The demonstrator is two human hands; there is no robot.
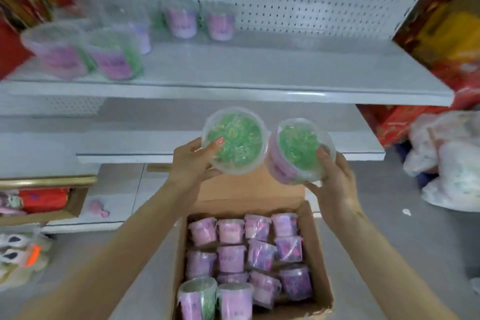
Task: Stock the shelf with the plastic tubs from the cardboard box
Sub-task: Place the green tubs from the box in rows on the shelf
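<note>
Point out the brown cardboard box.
Head view, bottom centre: the brown cardboard box sits on the grey floor, below the left hand and right hand, each holding a clear plastic tub.

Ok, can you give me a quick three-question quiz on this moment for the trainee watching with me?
1. True or false: the left hand is empty.
2. On the upper shelf, the stocked tubs stand toward: A the left, B the right, C the front middle.
3. What colour shows through the lid of the tub in the right hand?
Key: 1 false, it grips a second tub; 2 A; 3 green.
</note>
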